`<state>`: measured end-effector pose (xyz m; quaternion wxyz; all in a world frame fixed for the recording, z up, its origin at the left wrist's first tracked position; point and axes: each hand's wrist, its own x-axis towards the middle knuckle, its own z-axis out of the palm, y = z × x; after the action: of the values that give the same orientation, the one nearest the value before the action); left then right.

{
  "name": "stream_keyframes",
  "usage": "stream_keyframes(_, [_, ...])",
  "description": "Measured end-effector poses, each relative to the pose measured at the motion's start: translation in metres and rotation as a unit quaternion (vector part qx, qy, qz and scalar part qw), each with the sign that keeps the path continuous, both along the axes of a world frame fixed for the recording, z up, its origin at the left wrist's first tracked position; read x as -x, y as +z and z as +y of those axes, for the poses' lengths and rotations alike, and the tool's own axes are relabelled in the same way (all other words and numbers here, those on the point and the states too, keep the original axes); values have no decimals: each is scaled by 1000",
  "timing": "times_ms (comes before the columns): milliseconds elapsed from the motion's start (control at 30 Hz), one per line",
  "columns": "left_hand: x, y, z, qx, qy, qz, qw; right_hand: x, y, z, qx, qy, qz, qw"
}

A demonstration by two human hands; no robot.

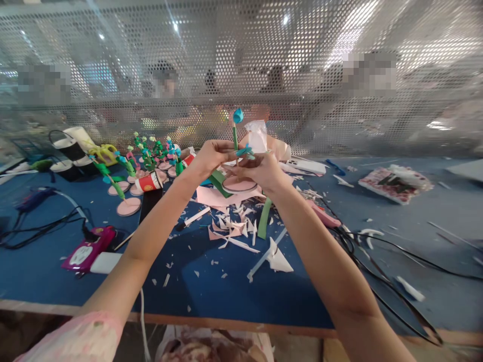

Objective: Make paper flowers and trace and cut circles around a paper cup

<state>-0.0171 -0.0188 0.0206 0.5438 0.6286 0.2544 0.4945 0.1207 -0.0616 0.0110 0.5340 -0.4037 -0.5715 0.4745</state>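
Note:
A small paper flower point(237, 115) with a blue head and a green-wrapped stem stands upright between my hands. At its foot is a round pink base point(240, 185). My left hand point(210, 158) pinches at the stem from the left, its fingertips beside a small blue paper piece point(245, 151). From the right, my right hand point(264, 170) is closed around the lower stem, just above the base, with fingers near the same blue piece. The fingertips partly hide the stem and one another. Behind my right hand rises a crumpled clear plastic wrapper point(257, 136).
Several finished paper flowers point(147, 153) on pink bases stand at left, near a red-and-white paper cup point(149, 182). Paper scraps point(241, 226) litter the blue table point(169, 301). A purple power adapter point(90, 251) lies at left and black cables point(377, 271) at right. A perforated metal screen point(241, 55) stands behind.

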Motion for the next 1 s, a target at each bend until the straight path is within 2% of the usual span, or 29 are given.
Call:
stream_keyframes(300, [-2,-1,0,-15,37,24,999,2,-8,7,-22,-50,-16,998])
stream_keyframes(500, [-5,-4,1,-14,93,43,995,3,-16,12,-97,-142,-115,978])
stream_keyframes(600, [-4,-5,2,-4,89,35,995,2,-18,14,-68,-102,-94,988])
stream_keyframes(767, [2,0,1,34,35,8,999,-2,-12,8,-31,-2,-28,999])
stream_keyframes(900, [7,8,-4,45,30,-20,998,-6,-1,0,-37,45,-77,995])
stream_keyframes(1000, [10,12,-6,34,39,-36,998,-10,5,-2,-57,36,-130,989])
